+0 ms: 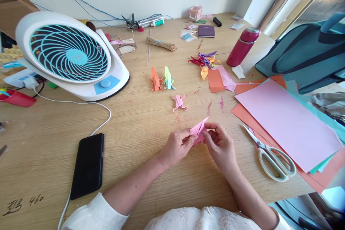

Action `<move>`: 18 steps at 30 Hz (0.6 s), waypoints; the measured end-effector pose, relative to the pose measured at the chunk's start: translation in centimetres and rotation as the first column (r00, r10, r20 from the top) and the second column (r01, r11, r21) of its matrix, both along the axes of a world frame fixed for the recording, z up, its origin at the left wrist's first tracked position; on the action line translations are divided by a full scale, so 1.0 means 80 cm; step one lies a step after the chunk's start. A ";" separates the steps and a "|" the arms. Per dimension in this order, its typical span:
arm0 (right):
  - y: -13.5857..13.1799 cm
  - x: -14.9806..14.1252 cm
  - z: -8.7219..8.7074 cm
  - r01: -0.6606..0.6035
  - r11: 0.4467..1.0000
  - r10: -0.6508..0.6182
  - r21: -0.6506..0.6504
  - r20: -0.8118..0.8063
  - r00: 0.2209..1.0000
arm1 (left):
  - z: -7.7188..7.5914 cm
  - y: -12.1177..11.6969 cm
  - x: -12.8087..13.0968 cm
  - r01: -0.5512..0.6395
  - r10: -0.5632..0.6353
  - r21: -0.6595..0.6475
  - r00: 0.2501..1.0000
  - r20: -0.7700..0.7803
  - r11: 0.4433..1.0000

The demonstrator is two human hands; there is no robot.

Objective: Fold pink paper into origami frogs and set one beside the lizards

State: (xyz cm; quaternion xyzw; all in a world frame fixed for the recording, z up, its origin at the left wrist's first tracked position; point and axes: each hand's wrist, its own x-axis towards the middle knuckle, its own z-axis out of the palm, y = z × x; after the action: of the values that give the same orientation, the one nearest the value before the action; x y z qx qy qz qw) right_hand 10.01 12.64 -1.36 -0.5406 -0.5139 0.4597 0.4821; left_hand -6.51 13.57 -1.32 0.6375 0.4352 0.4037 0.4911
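Note:
Between my two hands is a partly folded piece of pink origami paper (198, 129), held just above the table with a pointed flap sticking up to the right. My left hand (179, 143) pinches its left side between thumb and fingers. On the right side, my right hand (220, 143) grips the paper with thumb and forefinger, the other fingers curled. Just beyond lies a small pink origami frog (179, 102). Farther back stand an orange folded paper figure (155, 80) and a green and blue one (168, 78).
White-handled scissors (269, 154) and stacked coloured paper (285, 118) lie at right. A red bottle (243, 46) and a pile of colourful folded paper (205, 61) are behind. At left are a white fan (113, 61) and a black phone (88, 165) on a cable.

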 end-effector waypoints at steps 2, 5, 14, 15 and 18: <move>0.001 0.000 0.003 -0.039 0.999 0.035 -0.029 -0.132 0.991 | 0.002 0.000 0.001 -0.004 0.004 -0.013 1.000 0.006 1.000; 0.004 0.001 0.005 -0.100 0.993 0.079 -0.061 -0.285 0.955 | 0.003 0.001 0.002 -0.003 0.024 -0.155 0.991 0.129 0.988; 0.008 0.000 -0.001 -0.051 0.995 0.018 -0.090 -0.335 0.942 | -0.005 -0.002 0.002 0.064 -0.046 -0.170 0.993 0.109 0.983; 0.007 -0.001 -0.002 -0.047 0.995 0.016 -0.087 -0.326 0.945 | -0.007 -0.003 0.003 0.063 -0.047 -0.164 0.994 0.099 0.984; 0.007 -0.002 -0.002 -0.020 0.997 -0.005 -0.078 -0.300 0.954 | -0.013 -0.004 0.003 0.010 -0.009 -0.081 1.000 0.018 0.997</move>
State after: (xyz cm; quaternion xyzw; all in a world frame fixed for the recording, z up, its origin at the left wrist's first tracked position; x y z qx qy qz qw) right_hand 9.85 13.23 -1.53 -0.4815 -0.4181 0.5583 0.5307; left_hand -6.29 13.28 -2.38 0.6155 0.4438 0.3892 0.5222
